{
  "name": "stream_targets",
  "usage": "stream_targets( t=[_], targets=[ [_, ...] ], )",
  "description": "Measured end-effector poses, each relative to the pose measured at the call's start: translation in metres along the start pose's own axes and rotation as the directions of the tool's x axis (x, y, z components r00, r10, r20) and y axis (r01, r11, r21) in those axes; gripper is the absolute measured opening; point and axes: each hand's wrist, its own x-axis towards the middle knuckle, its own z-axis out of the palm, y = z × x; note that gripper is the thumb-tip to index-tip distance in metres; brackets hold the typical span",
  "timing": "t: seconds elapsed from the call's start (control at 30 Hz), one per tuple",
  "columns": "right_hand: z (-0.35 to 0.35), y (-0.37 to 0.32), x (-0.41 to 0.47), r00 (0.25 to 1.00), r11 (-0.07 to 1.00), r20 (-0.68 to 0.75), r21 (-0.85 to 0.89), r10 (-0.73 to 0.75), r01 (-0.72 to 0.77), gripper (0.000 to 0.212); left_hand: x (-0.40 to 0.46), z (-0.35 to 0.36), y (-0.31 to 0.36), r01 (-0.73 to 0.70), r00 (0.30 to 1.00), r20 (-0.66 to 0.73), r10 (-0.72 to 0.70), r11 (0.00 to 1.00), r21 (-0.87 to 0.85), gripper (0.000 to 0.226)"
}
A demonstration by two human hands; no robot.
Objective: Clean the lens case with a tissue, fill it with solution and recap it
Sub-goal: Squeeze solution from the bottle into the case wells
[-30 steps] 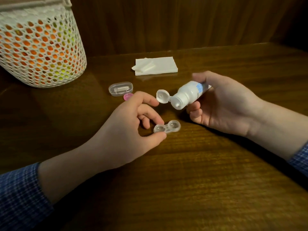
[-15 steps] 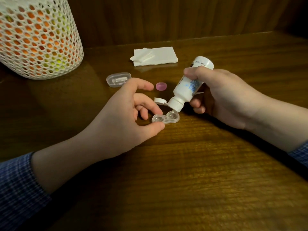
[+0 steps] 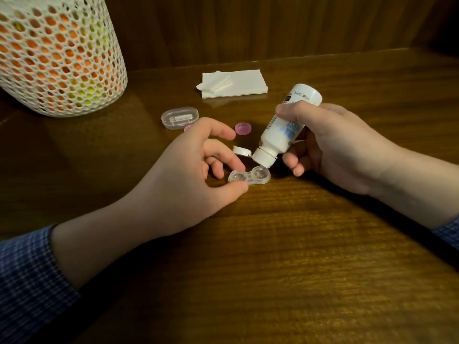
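Note:
A clear two-well lens case (image 3: 249, 176) lies uncapped on the wooden table (image 3: 285, 256). My left hand (image 3: 196, 175) pinches its left well between thumb and middle finger. My right hand (image 3: 330, 147) grips a white solution bottle (image 3: 285, 125), tipped nozzle-down with its flip cap (image 3: 241, 150) hanging open. The nozzle sits just above the case's right well. A pink cap (image 3: 243, 128) rests on the table behind the case. A second pink cap (image 3: 187, 128) peeks out behind my left index finger. A folded white tissue (image 3: 234, 83) lies farther back.
A small clear plastic box (image 3: 179, 117) lies behind my left hand. A tall white mesh basket (image 3: 57, 55) holding orange and yellow-green contents stands at the back left. A dark wooden wall (image 3: 273, 26) closes off the table's far edge.
My right hand swung the bottle from nearly level to nozzle-down over the case's right well. The left hand kept its hold on the case.

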Motion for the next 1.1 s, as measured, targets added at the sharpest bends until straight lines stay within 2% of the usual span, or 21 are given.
stream_targets(
  t=[0.13,0.37,0.57,1.1],
  targets=[
    [-0.0007,0.0015,-0.0008,0.998,1.0,0.059,-0.016,-0.013,0.014,0.019,0.0003,-0.0001,0.0002,0.0,1.0,-0.001,0.0,1.0,0.01,0.065],
    [0.002,0.0008,-0.0024,0.998,1.0,0.064,-0.019,-0.017,0.018,0.034,0.0003,-0.0008,0.0021,0.006,1.0,0.001,-0.006,1.0,0.012,0.064],
    [0.0044,0.0013,-0.0042,0.999,1.0,0.04,-0.016,-0.026,0.027,0.025,0.0003,-0.0012,0.0035,0.022,1.0,0.006,-0.022,1.0,0.011,0.064],
    [0.0056,0.0014,-0.0038,0.999,1.0,0.021,0.006,-0.024,0.024,0.027,0.0003,-0.0014,0.0036,0.022,1.0,-0.006,-0.022,1.0,0.007,0.061]
  ],
)
